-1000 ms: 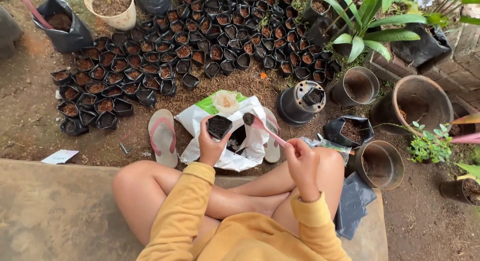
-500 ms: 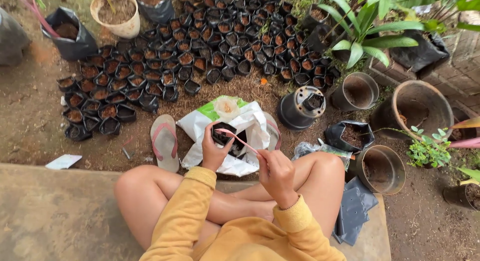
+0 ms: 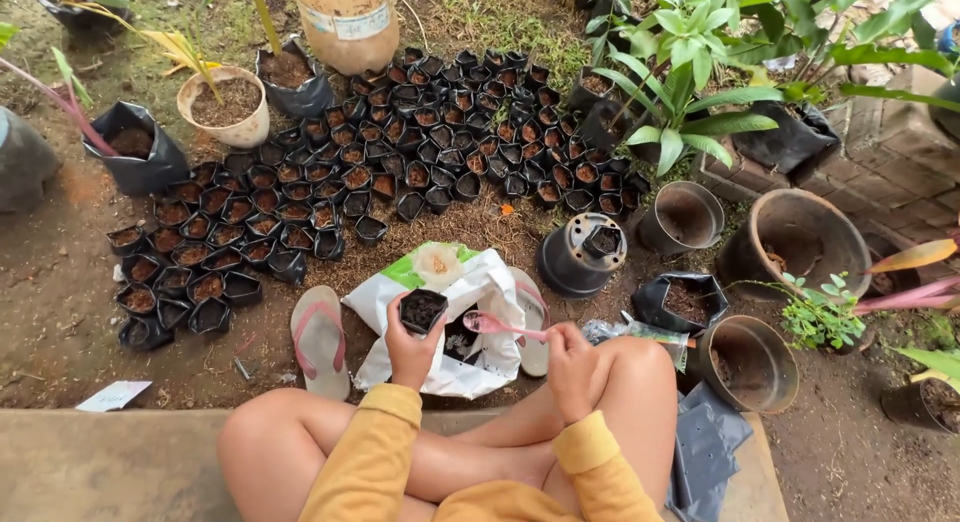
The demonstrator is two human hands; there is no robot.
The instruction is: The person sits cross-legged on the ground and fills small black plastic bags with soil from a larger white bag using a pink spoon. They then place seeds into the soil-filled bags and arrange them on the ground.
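Filling a bag with soil
Our left hand (image 3: 412, 350) grips the bag (image 3: 423, 310); right hand (image 3: 572, 367) fingers pinch the spoon (image 3: 497, 327) over the sack (image 3: 490, 282).

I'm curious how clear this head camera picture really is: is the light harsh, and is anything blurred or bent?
Head view: the light is soft and even, with no hard shadows or glare. The left hand holding the small black bag and the right hand with the pink spoon look sharp, as do the rows of filled bags. The wide lens bends the brick paving towards the edge.
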